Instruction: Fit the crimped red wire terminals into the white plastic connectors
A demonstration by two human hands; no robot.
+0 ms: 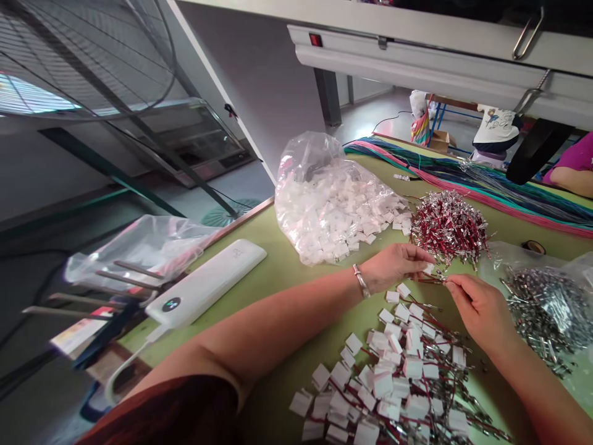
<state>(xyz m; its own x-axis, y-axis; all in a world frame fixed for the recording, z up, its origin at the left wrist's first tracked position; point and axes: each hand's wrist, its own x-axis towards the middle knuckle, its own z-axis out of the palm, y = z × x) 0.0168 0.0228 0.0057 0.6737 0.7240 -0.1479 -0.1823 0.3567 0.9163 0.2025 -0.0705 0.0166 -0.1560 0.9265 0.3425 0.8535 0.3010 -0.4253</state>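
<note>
My left hand [393, 266], a bracelet at its wrist, pinches a small white plastic connector housing [428, 269]. Just to its right, the fingertips of my right hand [477, 306] are closed on a thin short wire with a metal terminal end; its exact seating is too small to make out. Behind both hands sits a heap of short red wires with silvery terminals [449, 225]. Below them spreads a pile of white housings with wires attached [393, 371]. A clear plastic bag of loose white housings [324, 198] lies beyond my left forearm.
On the green table, a white power bank [208, 281] with a cable lies left. Bundles of long coloured wires [463, 176] run along the back. A bag of metal parts [551, 309] and a tape roll [534, 247] are right. Another person's arm [572, 170] shows far right.
</note>
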